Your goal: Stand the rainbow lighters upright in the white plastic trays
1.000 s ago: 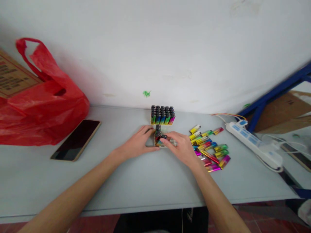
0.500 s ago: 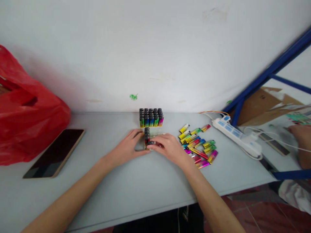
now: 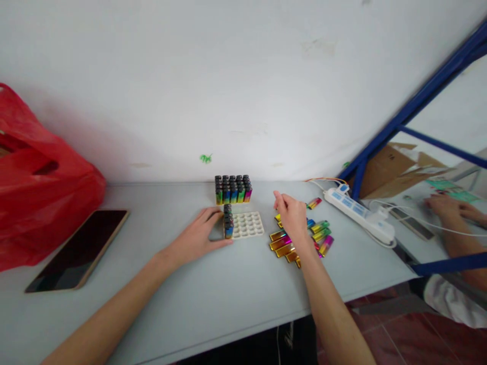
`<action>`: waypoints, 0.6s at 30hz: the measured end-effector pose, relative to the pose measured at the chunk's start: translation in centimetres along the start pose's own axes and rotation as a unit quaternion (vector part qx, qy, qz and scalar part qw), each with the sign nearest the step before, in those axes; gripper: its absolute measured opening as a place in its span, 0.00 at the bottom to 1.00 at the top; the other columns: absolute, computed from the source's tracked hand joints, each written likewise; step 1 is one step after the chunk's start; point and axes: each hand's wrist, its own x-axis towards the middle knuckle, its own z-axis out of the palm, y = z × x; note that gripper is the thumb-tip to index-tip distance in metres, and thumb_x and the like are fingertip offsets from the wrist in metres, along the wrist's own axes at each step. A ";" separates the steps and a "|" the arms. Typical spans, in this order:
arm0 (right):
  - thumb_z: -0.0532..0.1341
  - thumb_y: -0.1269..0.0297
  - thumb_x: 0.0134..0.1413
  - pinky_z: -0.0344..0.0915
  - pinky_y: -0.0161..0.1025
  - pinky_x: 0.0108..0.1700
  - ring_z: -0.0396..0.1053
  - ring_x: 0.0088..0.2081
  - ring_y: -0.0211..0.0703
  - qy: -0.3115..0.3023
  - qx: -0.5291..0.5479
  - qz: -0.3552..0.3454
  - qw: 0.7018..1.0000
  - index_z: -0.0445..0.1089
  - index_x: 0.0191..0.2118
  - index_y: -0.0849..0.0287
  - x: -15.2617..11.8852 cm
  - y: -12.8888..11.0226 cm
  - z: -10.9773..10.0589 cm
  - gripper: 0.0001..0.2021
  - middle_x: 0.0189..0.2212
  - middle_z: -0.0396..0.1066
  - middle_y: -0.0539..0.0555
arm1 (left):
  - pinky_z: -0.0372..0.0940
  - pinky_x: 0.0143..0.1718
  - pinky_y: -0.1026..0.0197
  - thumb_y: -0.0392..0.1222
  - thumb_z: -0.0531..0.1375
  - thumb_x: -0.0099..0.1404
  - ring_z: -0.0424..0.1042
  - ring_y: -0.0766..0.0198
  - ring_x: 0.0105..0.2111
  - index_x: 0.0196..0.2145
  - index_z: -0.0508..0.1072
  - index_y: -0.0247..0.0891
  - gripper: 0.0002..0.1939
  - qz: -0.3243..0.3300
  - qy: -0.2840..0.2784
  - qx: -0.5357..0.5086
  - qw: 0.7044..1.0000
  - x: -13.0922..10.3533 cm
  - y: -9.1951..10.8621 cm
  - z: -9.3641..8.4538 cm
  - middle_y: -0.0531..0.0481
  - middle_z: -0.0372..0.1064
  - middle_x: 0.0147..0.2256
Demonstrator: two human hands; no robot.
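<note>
A pale tray [image 3: 259, 223] with round hollows lies on the table. Upright lighters [image 3: 228, 229] with black tops form one column at its left edge. My left hand [image 3: 201, 232] is beside that column, thumb and fingers spread around the tray's left end. Over the loose pile of colourful metallic lighters [image 3: 283, 249] is my right hand [image 3: 292, 215], its fingers curled together; whatever is between them is hidden. Behind the tray a block of upright lighters [image 3: 233, 193] stands near the wall.
A red plastic bag [image 3: 45, 187] and a dark phone [image 3: 78, 248] are at the left. On the right are a white power strip [image 3: 359, 215] with cables, a blue metal frame [image 3: 414, 104], a cardboard box [image 3: 388, 170] and another person's hands [image 3: 445, 208].
My right hand has left the tray and moved right to the loose lighters. The tray's hollows now show. A blue lighter stands at the column's near end. The view has shifted slightly.
</note>
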 end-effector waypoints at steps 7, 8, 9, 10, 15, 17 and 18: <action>0.47 0.55 0.80 0.65 0.46 0.54 0.75 0.52 0.56 0.000 -0.192 0.079 0.978 0.76 0.57 0.60 1.5 2.4 -0.4 0.23 0.50 0.77 0.67 | 0.65 0.71 0.43 0.69 0.64 0.70 0.68 0.43 0.66 0.64 0.72 0.38 0.38 -0.001 -0.016 0.000 1.000 -0.1 -0.3 0.2 0.37 0.68 0.65; 0.50 0.54 0.79 0.65 0.49 0.57 0.73 0.55 0.59 -0.016 -0.216 0.107 0.970 0.74 0.61 0.60 1.4 2.3 -0.1 0.22 0.54 0.75 0.68 | 0.65 0.72 0.44 0.69 0.64 0.70 0.68 0.43 0.67 0.64 0.72 0.38 0.38 -0.001 -0.016 0.000 1.000 -0.1 -0.3 0.2 0.37 0.68 0.65; 0.53 0.53 0.78 0.65 0.52 0.59 0.72 0.58 0.63 -0.035 -0.237 0.135 0.961 0.72 0.64 0.60 1.3 2.2 0.2 0.22 0.57 0.74 0.70 | 0.64 0.72 0.43 0.68 0.65 0.70 0.68 0.43 0.67 0.65 0.72 0.38 0.37 0.000 -0.016 -0.001 1.000 -0.1 -0.3 0.1 0.37 0.68 0.65; 0.55 0.52 0.77 0.64 0.55 0.60 0.71 0.60 0.65 -0.056 -0.253 0.157 0.953 0.71 0.66 0.60 1.3 2.0 0.6 0.23 0.59 0.73 0.70 | 0.64 0.72 0.43 0.67 0.65 0.70 0.68 0.43 0.67 0.65 0.71 0.39 0.37 0.002 -0.015 -0.004 1.000 -0.2 -0.3 0.0 0.37 0.68 0.65; 0.57 0.55 0.75 0.64 0.63 0.63 0.69 0.63 0.71 -0.110 -0.269 0.159 0.944 0.66 0.70 0.61 1.4 1.3 1.7 0.26 0.61 0.70 0.73 | 0.63 0.73 0.43 0.63 0.64 0.73 0.66 0.44 0.68 0.68 0.69 0.39 0.34 0.016 -0.044 -0.018 0.999 -0.4 0.1 -1.0 0.37 0.66 0.67; 0.58 0.58 0.73 0.66 0.63 0.62 0.70 0.62 0.71 -0.106 -0.245 0.142 0.953 0.65 0.71 0.63 1.7 1.5 2.1 0.27 0.60 0.71 0.73 | 0.62 0.74 0.44 0.61 0.64 0.74 0.66 0.45 0.69 0.68 0.69 0.39 0.34 0.018 -0.055 -0.020 0.998 -0.4 0.2 -1.4 0.37 0.65 0.68; 0.59 0.61 0.72 0.67 0.62 0.62 0.71 0.61 0.69 -0.100 -0.224 0.127 0.961 0.65 0.71 0.64 1.8 1.6 2.4 0.27 0.59 0.72 0.73 | 0.62 0.74 0.44 0.60 0.64 0.73 0.66 0.45 0.69 0.68 0.69 0.39 0.33 0.017 -0.056 -0.021 0.998 -0.5 0.3 -1.5 0.37 0.64 0.69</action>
